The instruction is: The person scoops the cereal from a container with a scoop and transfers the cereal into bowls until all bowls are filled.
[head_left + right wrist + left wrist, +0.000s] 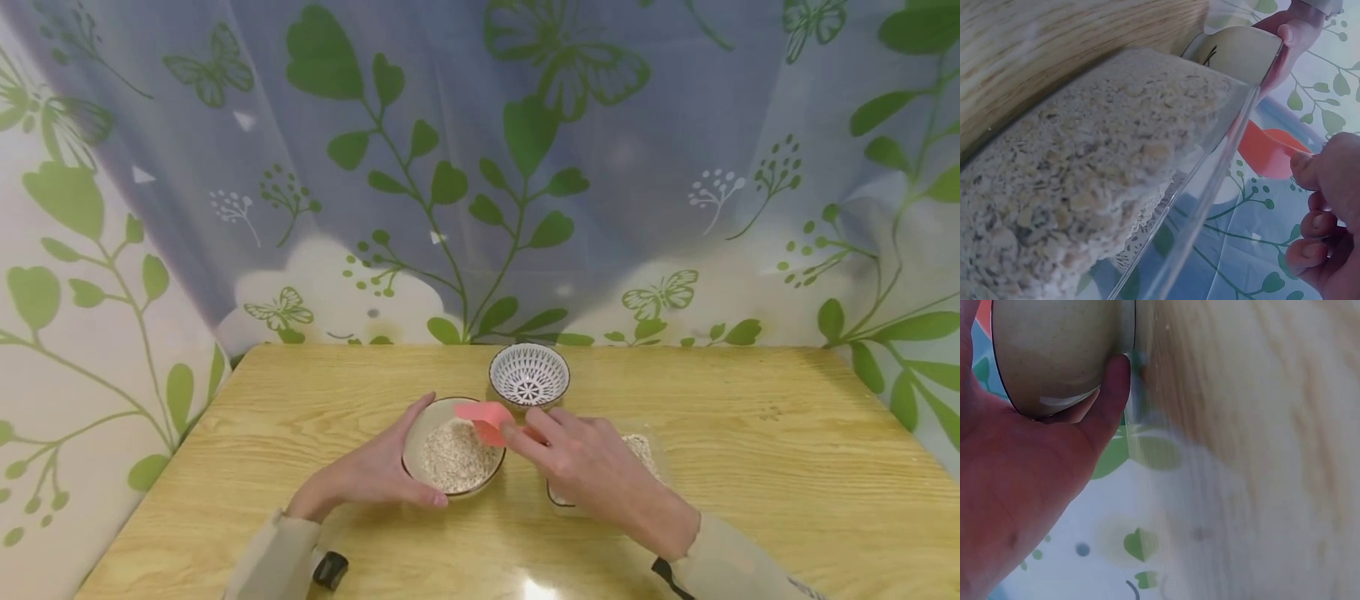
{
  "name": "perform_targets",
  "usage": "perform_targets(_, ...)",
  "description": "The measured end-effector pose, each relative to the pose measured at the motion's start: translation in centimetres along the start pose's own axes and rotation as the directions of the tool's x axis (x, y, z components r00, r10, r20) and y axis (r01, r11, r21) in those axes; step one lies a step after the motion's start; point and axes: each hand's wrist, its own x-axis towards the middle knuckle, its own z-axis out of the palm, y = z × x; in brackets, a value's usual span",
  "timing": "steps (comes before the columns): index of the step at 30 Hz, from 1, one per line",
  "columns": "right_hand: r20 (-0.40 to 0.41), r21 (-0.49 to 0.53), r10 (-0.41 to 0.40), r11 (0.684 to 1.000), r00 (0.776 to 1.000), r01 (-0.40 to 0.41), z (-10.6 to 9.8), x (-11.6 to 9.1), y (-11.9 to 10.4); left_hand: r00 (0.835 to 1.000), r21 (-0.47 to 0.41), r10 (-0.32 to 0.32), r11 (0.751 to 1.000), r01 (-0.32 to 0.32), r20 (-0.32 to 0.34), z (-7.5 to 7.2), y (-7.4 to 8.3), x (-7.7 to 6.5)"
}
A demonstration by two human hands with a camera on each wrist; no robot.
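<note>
My left hand (371, 471) grips a cream bowl (429, 423) with a dark rim, thumb at the near side and fingers at the far left. Pale oat flakes (456, 460) fill part of that bowl. In the left wrist view, the hand (1041, 462) wraps the bowl's (1063, 356) side. My right hand (592, 462) pinches the handle of a pink-red scoop (489, 417), tilted over the bowl's right side. The scoop's inside is hidden in the head view. Below my right forearm, partly covered, stands a clear container holding oat flakes (1079, 169), large in the right wrist view.
Behind the cream bowl, a black-and-white patterned bowl (504, 372) stands near the wooden table's (765, 450) back edge. A curtain (615, 208) with leaves and butterflies hangs directly behind the table. Beside my left sleeve is a small black object (331, 570).
</note>
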Motion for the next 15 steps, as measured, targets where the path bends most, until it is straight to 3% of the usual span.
perform_targets(10,-0.006,-0.008,-0.004,1.0,1.0,0.004,0.12,0.23,0.25,1.0,-0.046,-0.002,0.999,0.003,0.009,-0.51,-0.18,0.11)
perform_targets(15,0.017,-0.058,-0.051,0.997,0.999,0.052,0.08,0.22,0.53,1.0,-0.033,0.008,0.999,-0.008,0.013,-0.55,0.06,-0.02)
